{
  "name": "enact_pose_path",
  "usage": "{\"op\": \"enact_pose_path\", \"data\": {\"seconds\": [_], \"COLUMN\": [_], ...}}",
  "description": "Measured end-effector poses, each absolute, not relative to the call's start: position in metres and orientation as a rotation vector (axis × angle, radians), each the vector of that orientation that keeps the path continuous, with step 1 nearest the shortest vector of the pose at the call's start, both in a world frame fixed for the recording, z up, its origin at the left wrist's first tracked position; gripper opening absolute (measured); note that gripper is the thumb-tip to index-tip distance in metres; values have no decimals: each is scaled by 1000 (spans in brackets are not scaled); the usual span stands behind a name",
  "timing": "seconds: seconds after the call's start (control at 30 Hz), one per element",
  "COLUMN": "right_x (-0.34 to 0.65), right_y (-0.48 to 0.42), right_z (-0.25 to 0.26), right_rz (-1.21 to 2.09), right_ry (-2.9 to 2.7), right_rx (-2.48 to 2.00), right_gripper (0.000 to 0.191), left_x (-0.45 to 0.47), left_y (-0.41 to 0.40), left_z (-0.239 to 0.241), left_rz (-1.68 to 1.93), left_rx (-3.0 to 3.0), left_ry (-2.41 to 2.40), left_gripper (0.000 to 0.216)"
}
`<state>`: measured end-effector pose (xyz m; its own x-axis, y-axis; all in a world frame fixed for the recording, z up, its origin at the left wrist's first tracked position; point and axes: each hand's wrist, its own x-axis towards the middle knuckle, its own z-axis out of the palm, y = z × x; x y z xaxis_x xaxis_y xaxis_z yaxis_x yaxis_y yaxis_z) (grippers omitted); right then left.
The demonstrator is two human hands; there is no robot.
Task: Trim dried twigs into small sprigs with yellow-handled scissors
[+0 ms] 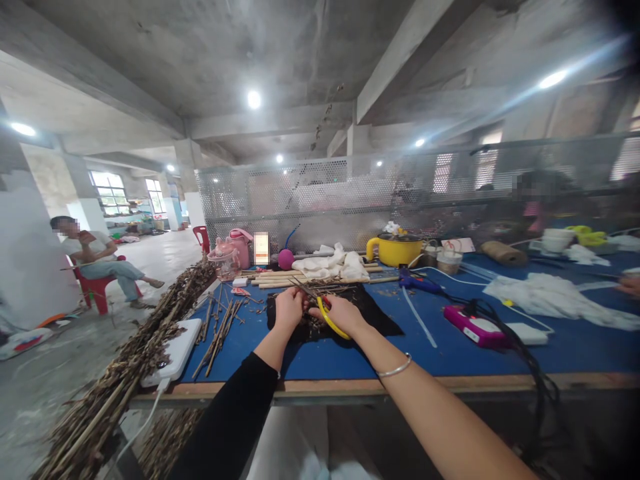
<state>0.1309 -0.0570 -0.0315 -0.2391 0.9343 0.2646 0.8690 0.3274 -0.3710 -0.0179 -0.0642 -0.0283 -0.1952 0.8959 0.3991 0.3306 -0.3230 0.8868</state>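
Observation:
My right hand [343, 316] grips a pair of scissors with yellow handles [334, 325]; their blades point up and left, over my left hand. Close beside it, my left hand [290, 309] is closed, its fingertips pinched together near the blades; what they hold is too small to make out. Both hands are above a black cloth [377, 317] scattered with brown dried plant bits. Left of the cloth, several cut dry stalks [220, 337] lie on the blue table top [310, 363].
A long bundle of dried stalks [125, 367] runs along the table's left edge beside a white power strip [180, 350]. Behind the cloth are pale sticks [273, 280], white gloves [340, 263] and a yellow pot [400, 251]. A glue gun [420, 283] and magenta box [477, 328] lie right. A person [103, 257] sits far left.

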Motion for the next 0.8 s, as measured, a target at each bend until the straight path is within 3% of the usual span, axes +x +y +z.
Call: {"op": "enact_pose_path", "data": {"seconds": [0.23, 0.4, 0.63, 0.8], "right_x": [131, 132, 143, 151], "right_y": [-56, -57, -53, -44], "right_z": [-31, -28, -24, -27], "right_rz": [304, 182, 247, 208], "right_ry": [-2157, -2099, -1839, -1653], "right_rx": [-1561, -1614, -1649, -1550], "right_gripper": [51, 50, 49, 50], "left_x": [-20, -24, -32, -58], "left_y": [-58, -57, -52, -20], "left_z": [-34, -37, -28, -21], "left_rz": [1530, 1512, 1687, 1514], "left_rx": [1622, 1738, 1760, 1920], "left_ry": [1438, 1641, 1715, 1897], "left_gripper": [23, 23, 29, 24]}}
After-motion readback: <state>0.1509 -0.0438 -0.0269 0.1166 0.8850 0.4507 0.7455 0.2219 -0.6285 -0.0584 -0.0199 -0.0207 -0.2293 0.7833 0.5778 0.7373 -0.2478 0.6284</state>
